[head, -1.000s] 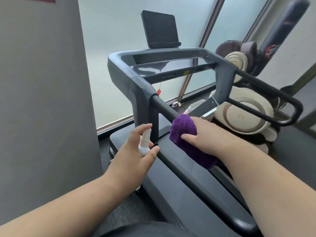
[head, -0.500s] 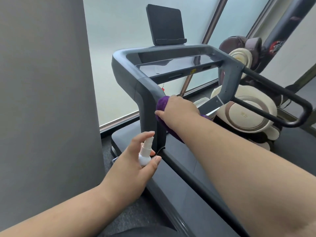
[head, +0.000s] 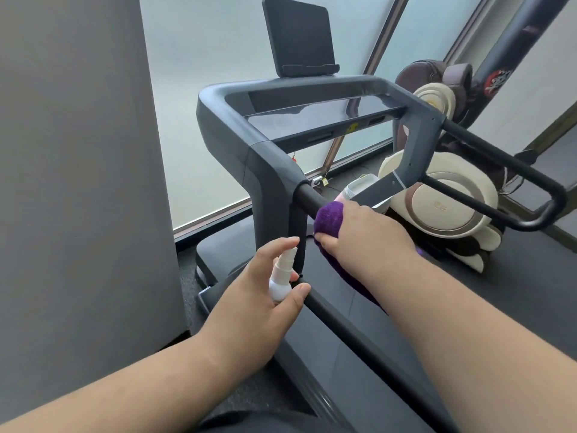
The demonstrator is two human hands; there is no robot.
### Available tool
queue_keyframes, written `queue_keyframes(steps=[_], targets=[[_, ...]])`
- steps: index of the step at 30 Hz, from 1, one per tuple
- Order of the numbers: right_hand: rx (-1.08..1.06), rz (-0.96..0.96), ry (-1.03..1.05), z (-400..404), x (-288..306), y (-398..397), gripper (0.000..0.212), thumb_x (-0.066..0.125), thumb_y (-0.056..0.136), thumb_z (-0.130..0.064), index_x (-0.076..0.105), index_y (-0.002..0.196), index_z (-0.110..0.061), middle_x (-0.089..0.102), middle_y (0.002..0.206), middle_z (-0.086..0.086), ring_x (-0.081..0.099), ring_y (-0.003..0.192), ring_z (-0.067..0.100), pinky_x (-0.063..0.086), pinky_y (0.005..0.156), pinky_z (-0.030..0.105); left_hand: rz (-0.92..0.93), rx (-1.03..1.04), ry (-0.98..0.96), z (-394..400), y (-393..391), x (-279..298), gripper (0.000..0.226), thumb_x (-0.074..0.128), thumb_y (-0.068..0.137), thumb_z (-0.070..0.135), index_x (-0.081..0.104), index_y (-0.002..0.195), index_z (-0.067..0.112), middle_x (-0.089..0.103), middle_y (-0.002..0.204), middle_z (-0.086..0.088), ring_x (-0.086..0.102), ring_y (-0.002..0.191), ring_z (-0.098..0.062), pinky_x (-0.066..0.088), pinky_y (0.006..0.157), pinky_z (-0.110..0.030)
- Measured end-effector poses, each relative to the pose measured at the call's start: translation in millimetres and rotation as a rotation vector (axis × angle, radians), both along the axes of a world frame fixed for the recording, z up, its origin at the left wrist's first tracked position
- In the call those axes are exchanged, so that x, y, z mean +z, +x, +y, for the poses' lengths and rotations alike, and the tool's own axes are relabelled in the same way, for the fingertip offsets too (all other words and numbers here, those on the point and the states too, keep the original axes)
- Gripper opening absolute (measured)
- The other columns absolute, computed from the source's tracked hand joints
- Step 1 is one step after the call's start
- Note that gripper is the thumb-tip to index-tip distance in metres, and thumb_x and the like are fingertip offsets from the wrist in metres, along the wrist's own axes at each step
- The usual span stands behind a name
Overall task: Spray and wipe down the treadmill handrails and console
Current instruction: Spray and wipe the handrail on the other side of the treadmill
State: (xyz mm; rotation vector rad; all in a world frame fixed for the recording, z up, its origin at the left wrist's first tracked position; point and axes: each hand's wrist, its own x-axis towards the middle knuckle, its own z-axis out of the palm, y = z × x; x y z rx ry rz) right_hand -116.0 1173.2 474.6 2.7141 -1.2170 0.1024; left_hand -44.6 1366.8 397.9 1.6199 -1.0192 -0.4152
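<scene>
One purple cloth (head: 327, 218), one spray bottle (head: 281, 278), two handrails (head: 352, 320)

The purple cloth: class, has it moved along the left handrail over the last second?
Yes. The purple cloth under the right hand slid up the left handrail toward the grey upright, then slightly back.

Soft, even daylight comes through the frosted window (head: 193, 98) at the far side. Shadows are faint. The glossy console (head: 312, 117) carries pale reflections. Straight lines bow toward the edges; the near forearms look slightly soft.
</scene>
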Motion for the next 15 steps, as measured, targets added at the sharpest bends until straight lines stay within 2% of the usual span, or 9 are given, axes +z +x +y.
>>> queue_keyframes(steps=[3, 7, 9, 13, 15], targets=[[-0.019, 0.034, 0.030, -4.7, 3.1, 36.8, 0.057, 0.052, 0.080, -0.071, 0.048, 0.107, -0.021, 0.049, 0.089, -0.001, 0.050, 0.076, 0.027, 0.040, 0.061, 0.035, -0.003, -0.006, 0.010, -7.2, 5.8, -0.8, 0.056, 0.061, 0.083, 0.054, 0.033, 0.129, 0.068, 0.057, 0.103, 0.029, 0.061, 0.088, -0.005, 0.040, 0.075, -0.001], [0.022, 0.023, 0.134, -10.7, 6.5, 66.5, 0.049, 0.053, 0.084, -0.067, 0.047, 0.102, -0.022, 0.056, 0.091, 0.001, 0.056, 0.081, 0.029, 0.046, 0.066, 0.037, 0.006, -0.032, 0.001, -17.3, 9.4, 0.3, 0.056, 0.060, 0.082, 0.058, 0.033, 0.130, 0.068, 0.058, 0.104, 0.027, 0.062, 0.087, -0.004, 0.040, 0.075, -0.001], [0.039, -0.001, 0.144, -11.6, 6.0, 62.3, 0.049, 0.053, 0.082, -0.067, 0.046, 0.100, -0.023, 0.057, 0.091, 0.000, 0.058, 0.081, 0.027, 0.046, 0.065, 0.036, 0.011, -0.047, -0.007, -22.9, 9.7, 0.7, 0.057, 0.059, 0.081, 0.059, 0.034, 0.132, 0.067, 0.059, 0.104, 0.026, 0.063, 0.086, -0.004, 0.042, 0.076, -0.003], [0.034, -0.030, 0.132, -8.7, 5.1, 25.5, 0.052, 0.055, 0.077, -0.069, 0.051, 0.107, -0.027, 0.062, 0.097, -0.001, 0.062, 0.087, 0.027, 0.050, 0.071, 0.038, 0.010, -0.069, -0.046, -28.8, 12.9, -0.8, 0.057, 0.065, 0.086, 0.047, 0.037, 0.132, 0.064, 0.060, 0.102, 0.022, 0.063, 0.087, -0.008, 0.043, 0.074, -0.005], [0.029, -0.030, 0.084, -4.0, 3.5, 9.0, 0.055, 0.057, 0.077, -0.070, 0.050, 0.111, -0.028, 0.062, 0.097, -0.001, 0.063, 0.088, 0.028, 0.052, 0.071, 0.038, 0.008, -0.064, -0.049, -27.7, 15.7, -1.0, 0.056, 0.063, 0.084, 0.051, 0.037, 0.131, 0.064, 0.060, 0.102, 0.022, 0.063, 0.087, -0.007, 0.043, 0.074, -0.004]])
